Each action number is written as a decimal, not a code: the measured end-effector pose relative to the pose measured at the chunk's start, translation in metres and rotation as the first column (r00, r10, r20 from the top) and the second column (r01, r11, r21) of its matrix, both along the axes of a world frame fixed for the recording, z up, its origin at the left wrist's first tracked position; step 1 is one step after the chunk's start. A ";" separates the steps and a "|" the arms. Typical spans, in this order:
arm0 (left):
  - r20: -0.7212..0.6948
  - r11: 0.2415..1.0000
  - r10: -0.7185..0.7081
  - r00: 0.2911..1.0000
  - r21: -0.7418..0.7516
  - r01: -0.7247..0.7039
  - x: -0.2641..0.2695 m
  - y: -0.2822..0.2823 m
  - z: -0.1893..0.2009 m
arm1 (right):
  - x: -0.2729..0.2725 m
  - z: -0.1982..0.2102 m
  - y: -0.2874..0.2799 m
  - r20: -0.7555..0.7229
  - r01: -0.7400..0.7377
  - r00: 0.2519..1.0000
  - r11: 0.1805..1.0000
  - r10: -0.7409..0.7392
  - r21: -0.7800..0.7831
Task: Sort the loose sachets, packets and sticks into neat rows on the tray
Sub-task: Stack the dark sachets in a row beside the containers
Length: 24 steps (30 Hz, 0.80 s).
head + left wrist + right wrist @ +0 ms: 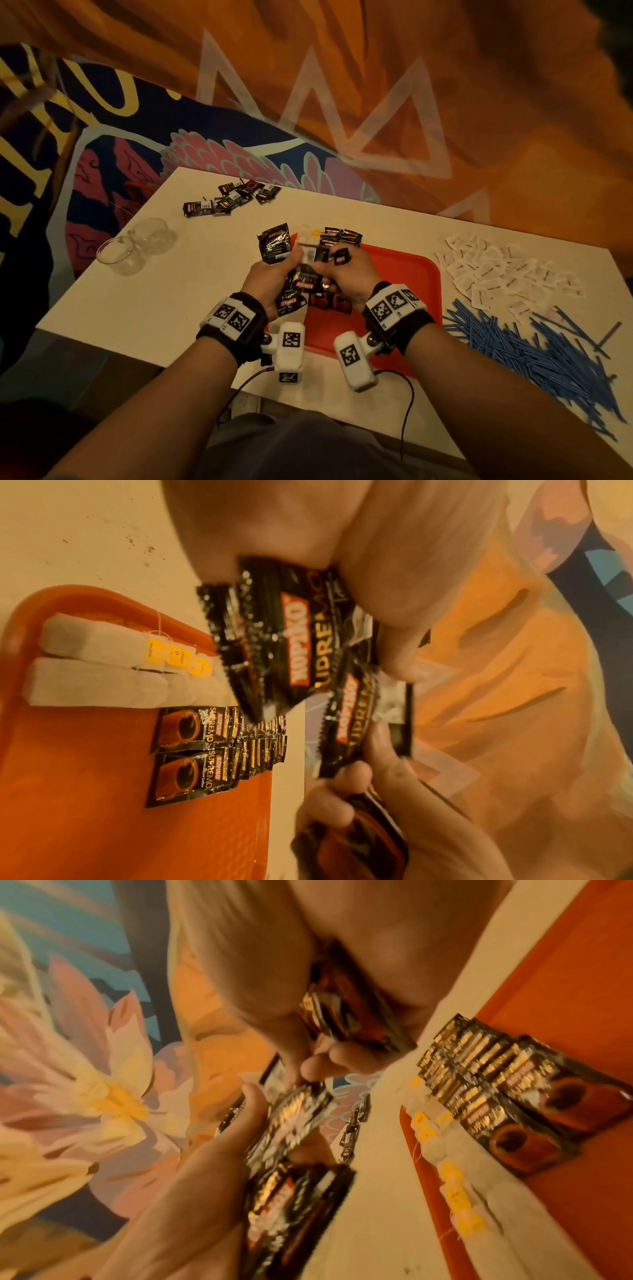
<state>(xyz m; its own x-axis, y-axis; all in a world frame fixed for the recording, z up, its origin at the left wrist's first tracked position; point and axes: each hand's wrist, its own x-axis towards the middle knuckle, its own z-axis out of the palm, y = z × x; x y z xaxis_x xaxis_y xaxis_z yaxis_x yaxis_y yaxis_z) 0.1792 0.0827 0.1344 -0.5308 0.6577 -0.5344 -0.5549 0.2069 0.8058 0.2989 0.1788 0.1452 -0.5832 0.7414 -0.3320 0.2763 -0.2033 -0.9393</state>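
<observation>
holding a fanned bunch of black coffee sachets (291, 294) over the red tray (411, 274), left hand (270, 281) curled round them; right hand (346, 277) pinches one sachet (346, 723) off the bunch w/ more tucked in its palm. two sachet rows (205, 753) & tea bags (99, 666) already lie on tray's far side. foil looks light, thin, slippery, crinkly, so prob best pinched by the flat sealed edge. more loose sachets (229, 198), white packets (507, 270), blue sticks (534, 349) wait on table (171, 291).
</observation>
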 end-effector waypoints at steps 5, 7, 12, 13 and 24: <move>0.304 0.997 -0.009 0.953 0.070 -0.013 -0.006 -0.004 -0.001 | 0.001 0.005 0.004 -0.075 0.064 0.997 0.769 -0.020 0.636; 0.346 0.991 -0.025 0.938 0.132 -0.022 -0.006 -0.005 0.002 | 0.002 0.000 0.000 -0.004 -0.112 0.979 0.554 0.204 0.825; 0.284 0.998 -0.004 0.959 0.056 -0.013 -0.012 -0.009 0.004 | 0.005 -0.019 -0.009 0.128 -0.266 0.943 0.466 0.306 0.844; 0.238 0.999 0.013 0.971 0.040 -0.023 -0.014 -0.010 0.002 | 0.004 -0.019 -0.011 0.073 -0.210 0.967 0.600 0.245 0.772; 0.270 0.987 -0.035 0.962 0.162 -0.009 -0.030 -0.007 0.002 | -0.038 -0.006 -0.018 -0.127 0.066 0.986 0.957 -0.106 -0.284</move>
<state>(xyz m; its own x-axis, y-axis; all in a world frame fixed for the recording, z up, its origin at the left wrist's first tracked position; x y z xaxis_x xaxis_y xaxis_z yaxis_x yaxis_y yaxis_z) 0.1497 0.0759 0.1366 -0.3712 0.7523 -0.5443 -0.7552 0.0964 0.6484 0.2610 0.1610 0.1393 -0.5769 0.6805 -0.4517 0.1166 -0.4788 -0.8702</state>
